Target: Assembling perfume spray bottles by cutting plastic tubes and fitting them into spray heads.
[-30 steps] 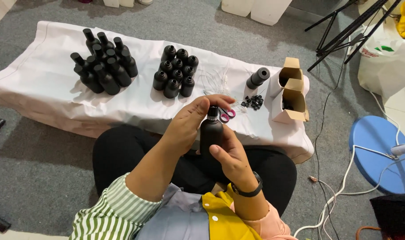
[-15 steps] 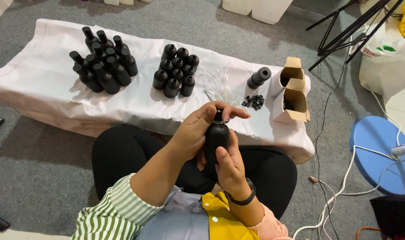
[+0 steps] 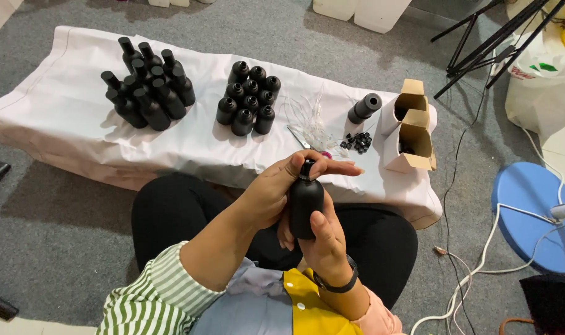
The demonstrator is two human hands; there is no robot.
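Holding one matte black plastic bottle (image 3: pixel 306 208): right hand (image 3: pixel 322 242) wraps body, left hand (image 3: pixel 281 189) fingers pinch cap; two open cardboard boxes (image 3: pixel 411 127) nearby.

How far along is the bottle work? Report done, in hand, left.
Done, it seems: the tall-topped bottles grouped at the left. In hand: one black bottle, right hand gripping its body, left hand at its top. Left, likely: the short-necked cluster, one sideways bottle and the loose small caps.

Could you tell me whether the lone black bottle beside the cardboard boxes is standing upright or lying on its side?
Lying on its side: the lone black bottle rests lengthwise on the white cloth, open mouth toward the cardboard boxes.
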